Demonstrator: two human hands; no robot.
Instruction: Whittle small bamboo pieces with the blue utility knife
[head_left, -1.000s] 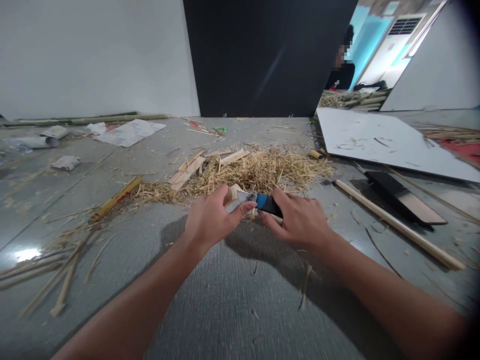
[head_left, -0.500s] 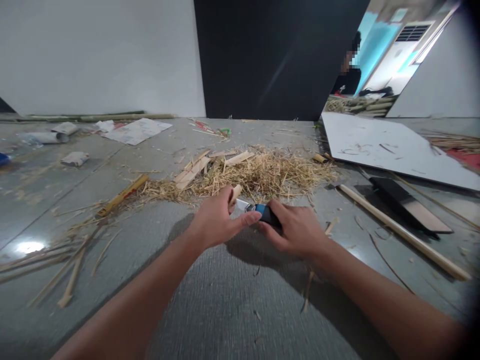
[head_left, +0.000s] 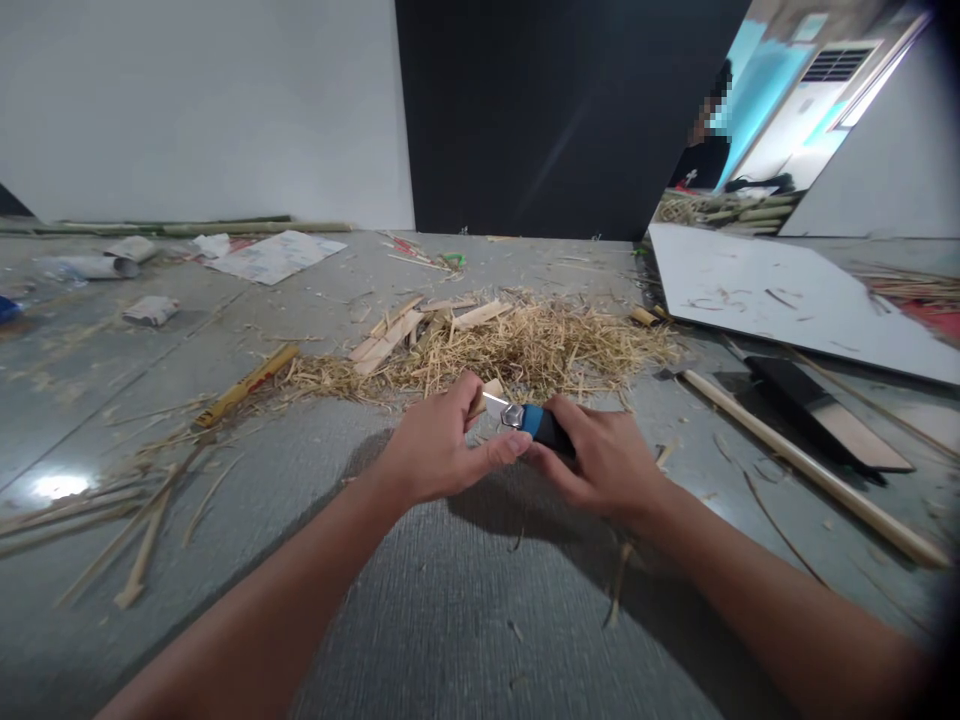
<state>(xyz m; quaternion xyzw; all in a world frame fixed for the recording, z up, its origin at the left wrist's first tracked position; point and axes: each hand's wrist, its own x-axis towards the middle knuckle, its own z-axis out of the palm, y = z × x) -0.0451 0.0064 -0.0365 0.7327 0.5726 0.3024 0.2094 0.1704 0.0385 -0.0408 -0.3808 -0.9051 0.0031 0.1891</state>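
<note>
My right hand [head_left: 604,455] is closed round the black and blue handle of a utility knife [head_left: 546,427], its blade pointing left. Between the fingers of my left hand [head_left: 446,440] is a short pale strip of wood or bamboo [head_left: 491,388], mostly hidden by those fingers. The blade lies against or just in front of the strip; which, I cannot tell. My left thumb reaches right and touches the front of the knife near its metal collar. Both hands are above the grey floor, just in front of a heap of straw-coloured shavings [head_left: 555,345].
Pale wood pieces [head_left: 390,340] lie on the heap's left side. A yellow tube [head_left: 247,385] and several thin sticks [head_left: 142,540] are at left. To the right are a long pole [head_left: 810,465], a black-and-tan flat piece [head_left: 832,415] and a white board [head_left: 787,285]. A person [head_left: 705,150] is at back right.
The knife has shifted slightly right and its blade is tilted more. The strip in my left hand shows at a different angle, with less of its end visible. The view has moved a little.
</note>
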